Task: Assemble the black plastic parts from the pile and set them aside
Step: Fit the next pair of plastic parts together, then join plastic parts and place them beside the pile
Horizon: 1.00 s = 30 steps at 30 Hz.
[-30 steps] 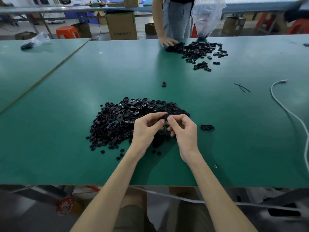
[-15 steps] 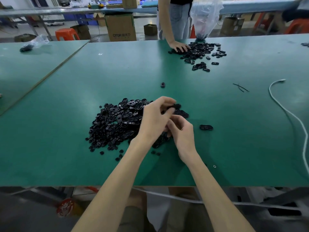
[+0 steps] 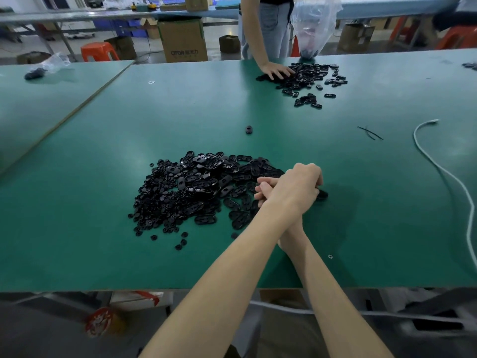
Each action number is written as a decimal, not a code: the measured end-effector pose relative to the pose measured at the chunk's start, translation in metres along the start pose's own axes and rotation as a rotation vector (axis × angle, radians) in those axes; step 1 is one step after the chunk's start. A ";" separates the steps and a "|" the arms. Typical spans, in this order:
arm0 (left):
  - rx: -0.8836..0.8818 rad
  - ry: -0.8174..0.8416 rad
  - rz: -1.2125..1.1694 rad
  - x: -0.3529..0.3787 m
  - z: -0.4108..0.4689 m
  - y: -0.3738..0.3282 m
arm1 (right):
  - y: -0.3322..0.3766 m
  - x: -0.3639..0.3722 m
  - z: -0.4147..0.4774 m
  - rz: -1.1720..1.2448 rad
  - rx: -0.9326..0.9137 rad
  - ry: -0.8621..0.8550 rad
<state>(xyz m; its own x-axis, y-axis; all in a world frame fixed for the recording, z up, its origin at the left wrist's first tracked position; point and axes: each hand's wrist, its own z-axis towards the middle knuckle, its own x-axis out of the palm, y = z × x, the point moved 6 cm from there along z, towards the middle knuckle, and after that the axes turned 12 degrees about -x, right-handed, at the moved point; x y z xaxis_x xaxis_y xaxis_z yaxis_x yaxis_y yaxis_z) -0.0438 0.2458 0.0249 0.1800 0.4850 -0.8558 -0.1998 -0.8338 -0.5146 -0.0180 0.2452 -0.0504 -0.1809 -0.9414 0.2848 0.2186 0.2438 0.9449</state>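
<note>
So the big green counter [image 3: 103, 254] fills pretty much the whole view, and the main pile of black plastic parts [image 3: 196, 187] sits in the middle of it, just left of where the hands are. It's a hefty heap, longer oval pieces mixed with little round ones, and a few strays are scattered off its near edge. Across the counter there's a second, smaller pile [image 3: 307, 76] with another person's hand [image 3: 276, 72] resting on it, so I'm guessing that's somebody else's batch. A white cable [image 3: 414, 135] snakes down the right side. Now the hands: the arms are crossed, and the left hand [image 3: 296, 187] reaches over the right wrist to the bare spot just right of the pile, knuckles up and fingers curled down toward the counter. Honestly can't tell if its grip is pinching a part or not, since the fingertips are hidden under the hand. The right hand [image 3: 263, 189] is mostly buried under the left wrist, with only some bent fingers poking out by the pile's edge, so its grip is a can't-tell too. One black part [image 3: 323, 195] peeks out right beside the left hand, which looks like the set-aside spot. A lone part [image 3: 248, 129] sits well apart, further back. Progress-wise I'd say barely started: maybe one or two pieces are set aside and pretty much the whole pile is left to do.
</note>
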 end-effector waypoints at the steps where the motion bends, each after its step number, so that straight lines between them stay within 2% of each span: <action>1: 0.005 0.002 -0.001 -0.001 0.000 0.000 | 0.001 0.000 0.000 0.005 -0.001 -0.006; 6: 0.033 -0.033 -0.114 -0.009 -0.005 0.005 | 0.005 0.002 -0.003 0.044 -0.017 0.024; 10: 0.037 -0.154 -0.335 -0.024 -0.017 0.015 | 0.012 0.004 -0.007 0.069 0.009 0.020; 13: -0.027 -0.277 -0.429 -0.044 -0.027 0.040 | 0.015 0.002 -0.005 -0.161 -0.056 -0.001; 17: -0.177 -0.382 -0.112 -0.070 -0.032 0.086 | 0.020 0.003 -0.002 -0.196 -0.119 -0.002; 21: -0.337 -0.275 0.152 -0.071 -0.035 0.127 | 0.018 0.003 -0.002 -0.193 -0.135 -0.012; 27: -0.249 -0.345 0.201 -0.064 -0.042 0.130 | 0.018 0.003 -0.003 -0.171 -0.131 -0.010; 30: -0.204 -0.371 0.139 -0.064 -0.046 0.130 | 0.018 0.003 -0.003 -0.162 -0.132 -0.011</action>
<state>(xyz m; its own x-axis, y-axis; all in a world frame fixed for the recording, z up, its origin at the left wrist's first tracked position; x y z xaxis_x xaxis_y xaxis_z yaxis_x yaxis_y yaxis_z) -0.0370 0.0941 0.0146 -0.2002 0.3952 -0.8965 0.0027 -0.9148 -0.4039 -0.0118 0.2459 -0.0326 -0.2337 -0.9631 0.1335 0.3096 0.0565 0.9492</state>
